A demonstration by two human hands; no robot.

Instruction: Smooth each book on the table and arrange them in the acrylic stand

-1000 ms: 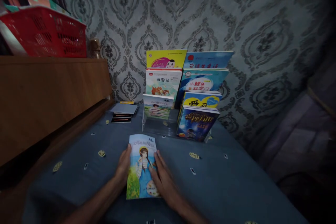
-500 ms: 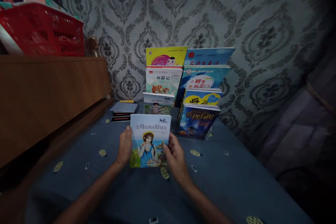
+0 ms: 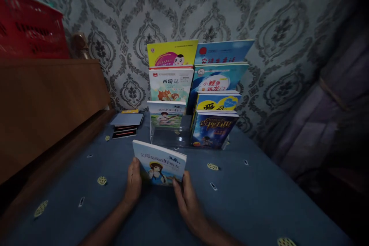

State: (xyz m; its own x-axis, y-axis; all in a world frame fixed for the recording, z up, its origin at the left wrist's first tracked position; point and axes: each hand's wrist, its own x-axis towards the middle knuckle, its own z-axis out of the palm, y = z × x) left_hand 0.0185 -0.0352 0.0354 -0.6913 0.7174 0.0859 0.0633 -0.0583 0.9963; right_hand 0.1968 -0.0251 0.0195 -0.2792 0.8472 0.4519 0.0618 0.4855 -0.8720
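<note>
Between my two hands is a thin paperback book (image 3: 160, 165), its cover showing a girl in a yellow hat under a pale blue sky. It tilts back, with its top edge facing up. My left hand (image 3: 134, 180) grips the left edge, and my right hand (image 3: 186, 200) pinches the right edge, thumb on the cover. Beyond the book stands a clear stepped rack (image 3: 170, 136) with books in tiers. On its left side a book with a guitar player (image 3: 167, 117) stands above a bare front step. A dark blue book (image 3: 215, 130) fills the front right step.
Left of the rack lies a small stack of flat books (image 3: 127, 119). A wooden cabinet (image 3: 52, 103) with a red basket (image 3: 31, 27) borders the left side. Patterned wallpaper (image 3: 129, 38) rises behind, and a blue cloth with pineapple prints (image 3: 245, 200) covers the surface.
The book in my hands has come down and tilted back, uncovering the rack's front left step. The whole view has shifted slightly, with the basket now further left.
</note>
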